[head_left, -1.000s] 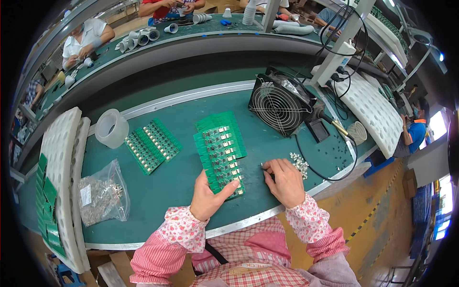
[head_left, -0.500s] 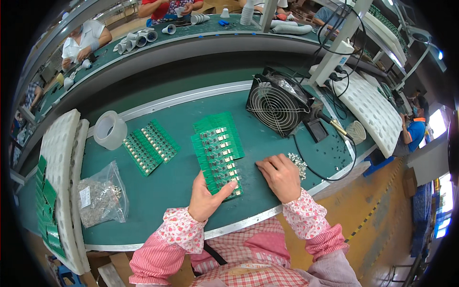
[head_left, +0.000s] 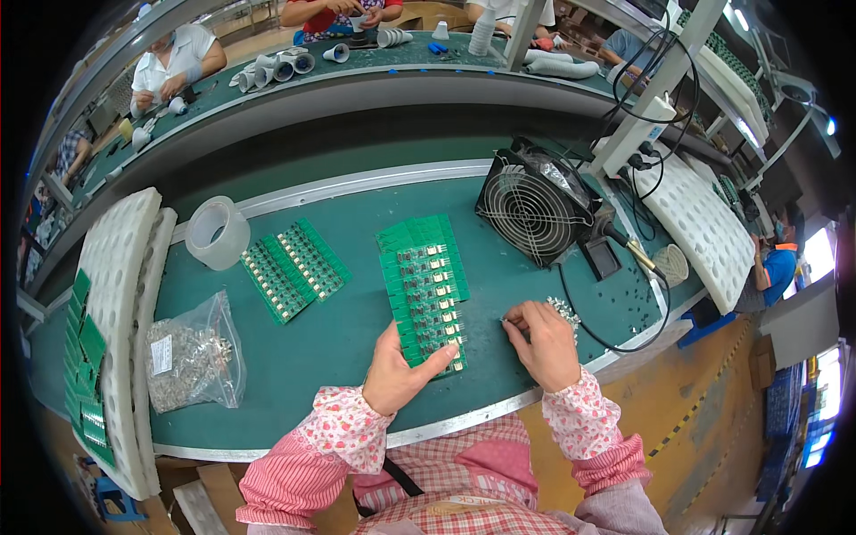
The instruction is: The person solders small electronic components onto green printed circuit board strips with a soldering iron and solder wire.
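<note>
Where left hand [head_left: 397, 373] grips: ridged green board [head_left: 426, 299].

A green-topped tabletop [head_left: 294, 357] with a metal edge curves through a factory hall, a second green work line [head_left: 267, 89] running behind it where other people sit. White perforated trays [head_left: 116, 294] stand at the left. To the right, a yellowish floor [head_left: 704, 401] carries striped marking tape, and bright light [head_left: 825, 125] shows at the upper right.
</note>
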Tool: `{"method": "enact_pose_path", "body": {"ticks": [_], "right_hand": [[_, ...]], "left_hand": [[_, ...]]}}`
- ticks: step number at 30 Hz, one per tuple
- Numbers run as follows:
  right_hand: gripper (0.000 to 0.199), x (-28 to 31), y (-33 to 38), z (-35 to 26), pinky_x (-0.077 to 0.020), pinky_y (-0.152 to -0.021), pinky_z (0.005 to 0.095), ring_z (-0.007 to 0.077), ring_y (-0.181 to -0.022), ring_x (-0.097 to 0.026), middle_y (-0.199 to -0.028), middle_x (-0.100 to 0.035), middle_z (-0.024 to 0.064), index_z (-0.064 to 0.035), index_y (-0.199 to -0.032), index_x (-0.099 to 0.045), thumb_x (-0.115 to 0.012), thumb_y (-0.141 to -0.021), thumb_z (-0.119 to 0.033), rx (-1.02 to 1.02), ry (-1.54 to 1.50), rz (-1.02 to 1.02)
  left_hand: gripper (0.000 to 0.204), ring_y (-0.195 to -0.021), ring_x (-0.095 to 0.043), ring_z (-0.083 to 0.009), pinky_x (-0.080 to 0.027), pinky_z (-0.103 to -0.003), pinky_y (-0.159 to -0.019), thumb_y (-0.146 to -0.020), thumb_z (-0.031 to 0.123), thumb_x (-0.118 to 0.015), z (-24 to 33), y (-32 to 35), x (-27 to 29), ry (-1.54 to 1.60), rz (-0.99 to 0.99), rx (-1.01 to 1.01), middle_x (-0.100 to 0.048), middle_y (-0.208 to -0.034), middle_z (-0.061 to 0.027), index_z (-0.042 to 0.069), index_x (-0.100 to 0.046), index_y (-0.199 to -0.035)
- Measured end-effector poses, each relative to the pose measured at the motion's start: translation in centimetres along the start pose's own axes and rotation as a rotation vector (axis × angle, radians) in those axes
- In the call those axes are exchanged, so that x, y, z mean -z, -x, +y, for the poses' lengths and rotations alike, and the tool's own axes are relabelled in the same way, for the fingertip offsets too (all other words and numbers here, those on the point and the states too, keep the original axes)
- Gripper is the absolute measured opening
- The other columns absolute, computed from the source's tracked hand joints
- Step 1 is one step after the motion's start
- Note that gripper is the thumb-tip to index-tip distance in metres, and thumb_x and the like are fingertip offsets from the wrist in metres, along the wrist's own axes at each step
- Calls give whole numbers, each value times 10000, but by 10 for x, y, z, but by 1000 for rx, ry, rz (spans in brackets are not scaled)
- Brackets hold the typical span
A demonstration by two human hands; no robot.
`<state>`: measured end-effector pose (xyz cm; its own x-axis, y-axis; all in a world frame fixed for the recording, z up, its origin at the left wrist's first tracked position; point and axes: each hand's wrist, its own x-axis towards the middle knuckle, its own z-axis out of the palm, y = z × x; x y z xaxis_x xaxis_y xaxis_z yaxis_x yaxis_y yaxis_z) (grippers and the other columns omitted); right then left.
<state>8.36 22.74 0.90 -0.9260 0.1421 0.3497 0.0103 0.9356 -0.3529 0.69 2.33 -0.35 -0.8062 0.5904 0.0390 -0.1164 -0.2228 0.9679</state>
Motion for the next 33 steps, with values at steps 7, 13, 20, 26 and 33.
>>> {"method": "enact_pose_path", "body": {"ticks": [7, 13, 20, 26, 33], "right_hand": [[146, 17, 1, -20, -518, -641, 283, 190, -723, -626, -772, -617, 88, 7, -900, -622, -661, -760, -3, -70, -292, 0], [118, 13, 7, -26, -506, -668, 236, 106, -773, -621, -871, -651, 70, 8, -901, -626, -666, -797, -32, -309, -674, -71], [164, -13, 17, -46, -461, -712, 222, 81, -803, -555, -899, -611, 31, 6, -970, -582, -630, -862, -109, -571, -1366, -153], [191, -21, 18, -51, -452, -696, 221, 77, -806, -543, -909, -599, 25, -15, -967, -588, -629, -870, -173, -629, -1498, -225], [202, -22, 18, -52, -479, -691, 223, 88, -820, -569, -915, -605, 42, -1, -991, -566, -617, -879, -160, -637, -1546, -241]], "left_hand": [[345, -875, -590, -100, -500, -254, -756, -803, 50, -676, 0, 1, 1, -30, -1, 6, -615, -995, -52, -5, -512, -1102], [347, -873, -590, -102, -501, -258, -759, -803, 48, -674, 1, 1, -2, -7, 10, 16, -615, -992, -53, -4, -512, -1106], [276, -834, -590, -94, -489, -249, -734, -798, 38, -676, 0, -1, 0, -21, 73, -14, -631, -945, -40, -5, -558, -1043], [261, -789, -592, -90, -483, -241, -704, -793, 45, -683, -4, -1, 1, -51, 92, -32, -637, -908, -38, -5, -565, -1021], [261, -792, -592, -89, -483, -242, -705, -795, 38, -676, -2, 0, 0, -65, 111, -46, -634, -898, -40, -3, -556, -1023]]}}
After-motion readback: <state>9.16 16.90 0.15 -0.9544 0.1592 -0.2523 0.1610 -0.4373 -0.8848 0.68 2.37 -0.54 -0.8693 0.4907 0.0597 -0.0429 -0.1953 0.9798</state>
